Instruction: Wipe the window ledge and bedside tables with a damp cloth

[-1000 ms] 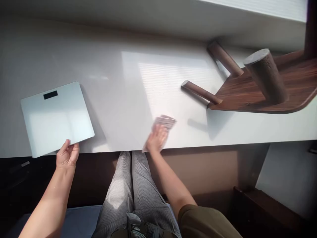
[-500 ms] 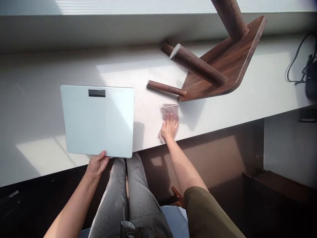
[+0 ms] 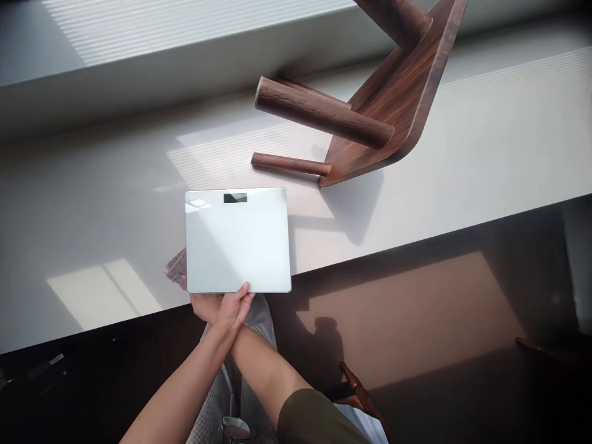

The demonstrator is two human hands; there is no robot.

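My left hand (image 3: 234,308) grips the near edge of a flat white bathroom scale (image 3: 238,240), thumb on top, and holds it lifted over the front of the white counter (image 3: 462,154). My right arm crosses beneath the left wrist. My right hand (image 3: 201,303) reaches under the scale, its fingers hidden. A corner of a brownish cloth (image 3: 177,269) pokes out at the scale's left edge, right where that hand goes.
A dark wooden stool (image 3: 383,98) lies tipped on the counter behind the scale, its legs pointing left. A white ledge (image 3: 185,37) runs along the back. My striped trousers (image 3: 217,394) and dark floor are below the counter edge.
The scale has moved right, to the middle, and now sits over the spot my right hand was wiping. The right hand and cloth slid left, under the scale. The view has swung right.
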